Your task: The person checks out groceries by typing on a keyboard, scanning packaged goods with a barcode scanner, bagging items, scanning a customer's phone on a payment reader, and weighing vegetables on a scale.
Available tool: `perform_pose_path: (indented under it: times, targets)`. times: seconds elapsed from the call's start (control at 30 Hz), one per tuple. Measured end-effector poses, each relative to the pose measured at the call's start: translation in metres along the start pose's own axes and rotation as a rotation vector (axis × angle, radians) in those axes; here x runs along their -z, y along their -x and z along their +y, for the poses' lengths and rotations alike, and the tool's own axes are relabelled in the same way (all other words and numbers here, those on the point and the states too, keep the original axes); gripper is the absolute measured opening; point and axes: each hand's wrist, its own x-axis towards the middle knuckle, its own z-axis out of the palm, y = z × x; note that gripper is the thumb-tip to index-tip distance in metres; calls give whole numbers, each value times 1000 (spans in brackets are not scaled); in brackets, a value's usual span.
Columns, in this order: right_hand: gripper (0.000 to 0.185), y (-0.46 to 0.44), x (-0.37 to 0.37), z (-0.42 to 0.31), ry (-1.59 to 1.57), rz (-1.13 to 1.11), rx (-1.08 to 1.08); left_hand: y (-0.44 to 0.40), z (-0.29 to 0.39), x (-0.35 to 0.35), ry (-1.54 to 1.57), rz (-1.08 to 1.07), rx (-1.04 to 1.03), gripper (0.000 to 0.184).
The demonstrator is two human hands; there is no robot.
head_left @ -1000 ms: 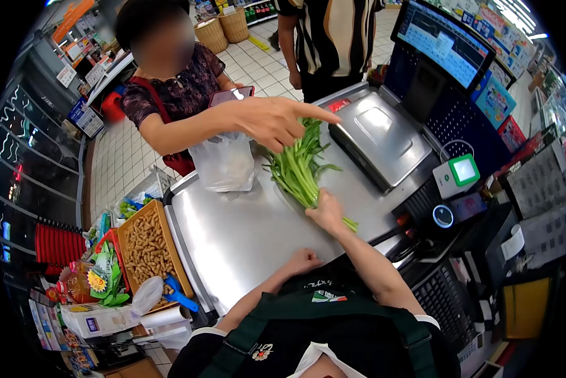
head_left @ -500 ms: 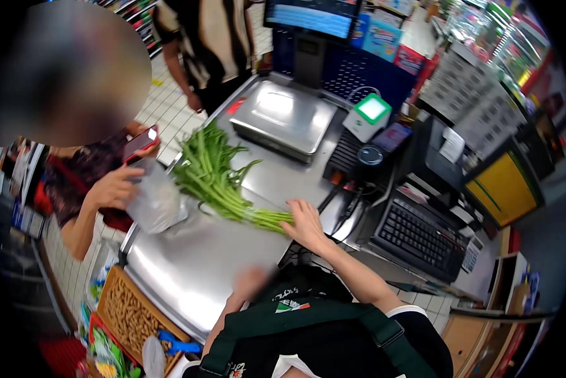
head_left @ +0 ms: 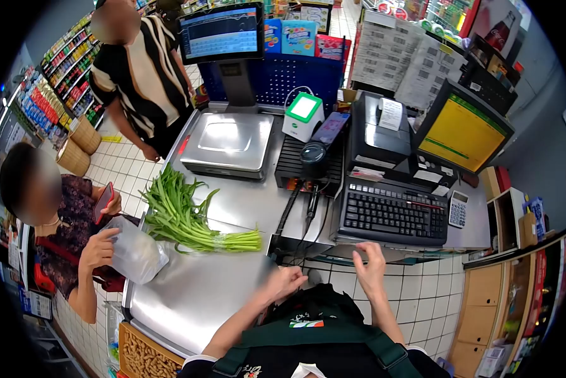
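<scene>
Over the floor in front of the keyboard, my right hand [head_left: 370, 268] is raised with fingers loosely curved and apart, holding nothing I can see. My left hand [head_left: 284, 281] is closed beside the counter's near edge; a dark blurred patch next to it hides whatever it may hold. A bundle of leafy green vegetables [head_left: 191, 220] lies on the steel counter [head_left: 188, 299], its tied stems pointing at me and neither hand touching it. Across the counter, a person's hand [head_left: 98, 251] holds a clear plastic bag [head_left: 136, 251] with pale contents, their other hand a red phone [head_left: 103, 203].
A steel scale [head_left: 226, 142] stands at the back under a display [head_left: 221, 33]. To the right are a scanner [head_left: 314, 154], a green-and-white payment box [head_left: 304, 116], a keyboard [head_left: 393, 213] and a yellow-screened monitor [head_left: 464, 135]. Peanuts fill a basket [head_left: 124, 334] at lower left. Another person [head_left: 147, 82] stands beyond.
My right hand has let go of the vegetable stems and moved right, off the counter. My left hand has come forward. The view has turned; the vegetables stay on the counter.
</scene>
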Motion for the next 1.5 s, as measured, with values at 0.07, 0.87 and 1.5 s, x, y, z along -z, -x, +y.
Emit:
perform_pose_path:
  times: [0.07,0.87,1.5]
  targets:
    - [18,-1,2,-4,-35,-40,43,-21,16,2,-4,68,-129,26]
    - [16,-7,150,125,-54,9,-17,-320,218,37,78,722,-320,35]
    - [21,-138,107,-29,-536,-269,152,-148,211,43,224,-300,-484,34]
